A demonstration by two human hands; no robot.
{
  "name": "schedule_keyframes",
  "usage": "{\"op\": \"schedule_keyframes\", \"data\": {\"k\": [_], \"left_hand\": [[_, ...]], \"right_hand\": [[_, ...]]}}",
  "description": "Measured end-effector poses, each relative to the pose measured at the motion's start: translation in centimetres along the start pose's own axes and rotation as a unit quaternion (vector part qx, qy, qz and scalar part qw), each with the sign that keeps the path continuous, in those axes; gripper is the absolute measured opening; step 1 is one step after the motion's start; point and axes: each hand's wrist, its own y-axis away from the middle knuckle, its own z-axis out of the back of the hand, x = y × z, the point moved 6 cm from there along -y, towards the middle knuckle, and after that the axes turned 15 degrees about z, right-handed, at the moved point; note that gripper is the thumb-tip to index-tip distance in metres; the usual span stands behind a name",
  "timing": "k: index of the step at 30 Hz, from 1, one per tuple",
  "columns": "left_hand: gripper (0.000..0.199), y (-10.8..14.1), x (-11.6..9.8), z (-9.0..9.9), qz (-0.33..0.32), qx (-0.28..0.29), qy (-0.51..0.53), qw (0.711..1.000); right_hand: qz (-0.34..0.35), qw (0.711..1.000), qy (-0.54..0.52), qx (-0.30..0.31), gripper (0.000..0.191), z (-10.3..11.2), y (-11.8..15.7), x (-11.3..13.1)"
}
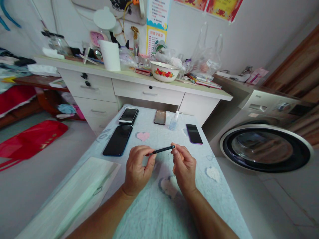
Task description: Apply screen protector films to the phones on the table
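Between my two hands is a thin dark phone (pixel 163 149), seen edge-on above the cloth-covered table (pixel 149 212). My left hand (pixel 139 167) pinches its left end between thumb and fingers. At its right end my right hand (pixel 183 164) grips with thumb and fingertips. A large dark phone (pixel 118 141) lies left of my hands, with a stack of phones (pixel 128 115) behind it. Further back are a brownish phone case (pixel 159 117) and a clear spray bottle (pixel 174 121), which stands upright. To the right lies a phone with a purple edge (pixel 194 134).
A pale folded cloth or sheet (pixel 72 196) covers the table's left front. Behind the table, a white cabinet (pixel 149 93) bears a flowered bowl (pixel 164 71) and a white cylinder (pixel 110 55). A washing machine (pixel 264 109) stands right; a red bag (pixel 32 139) lies left.
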Motion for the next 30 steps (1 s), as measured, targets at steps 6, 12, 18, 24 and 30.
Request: {"op": "schedule_keyframes", "data": {"k": [6,12,18,24,30], "left_hand": [[0.015,-0.3,-0.2,0.2,-0.003,-0.007,-0.003,1.0],[0.014,-0.2,-0.1,0.1,-0.003,-0.006,-0.006,1.0],[0.014,-0.1,0.2,0.1,0.003,-0.008,-0.007,1.0],[0.014,-0.1,0.0,0.1,-0.002,-0.004,-0.011,1.0],[0.013,-0.1,-0.1,0.2,0.004,-0.007,-0.012,1.0]], "right_hand": [[-0.065,0.998,-0.006,0.008,0.035,-0.5,0.6,-1.8],[-0.081,0.997,-0.016,0.007,0.037,-0.9,0.7,-2.5],[-0.056,0.998,-0.014,0.001,0.035,-0.5,0.8,-0.9],[-0.018,1.0,-0.01,0.001,0.028,-0.1,0.4,0.1],[-0.026,0.999,-0.011,0.028,0.027,-0.7,0.7,-1.9]]}}
